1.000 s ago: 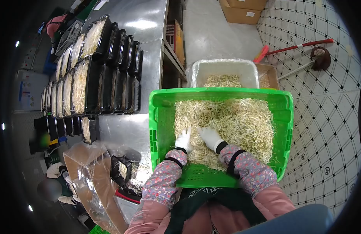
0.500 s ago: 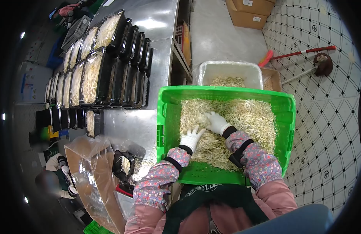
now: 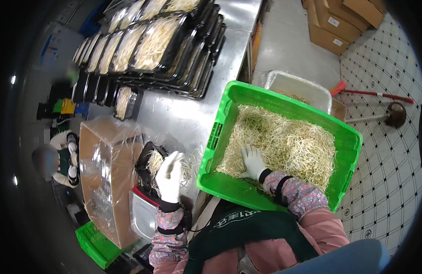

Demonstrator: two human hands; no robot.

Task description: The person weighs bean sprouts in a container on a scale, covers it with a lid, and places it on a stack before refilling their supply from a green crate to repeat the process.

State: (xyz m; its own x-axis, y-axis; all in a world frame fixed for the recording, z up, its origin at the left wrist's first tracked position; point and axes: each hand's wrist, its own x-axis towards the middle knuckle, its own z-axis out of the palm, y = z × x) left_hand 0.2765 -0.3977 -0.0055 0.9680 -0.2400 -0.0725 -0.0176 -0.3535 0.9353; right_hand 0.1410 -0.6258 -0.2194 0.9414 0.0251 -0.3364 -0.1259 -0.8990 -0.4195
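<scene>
Head view: left white-gloved hand (image 3: 170,177) stands upright, fingers close together, grip unclear; right beside it, leftward, sits the black plastic sprout tray (image 3: 143,165) by the steel table's (image 3: 175,112) near edge, long axis uncertain. Right white-gloved hand (image 3: 253,163), fingers spread, presses pale sprouts (image 3: 309,147) near the green rectangular crate's (image 3: 346,159) near-left corner.

Black tray (image 3: 142,168) partly behind left hand (image 3: 170,178), white tub (image 3: 306,91) partly behind green crate (image 3: 348,160)
</scene>
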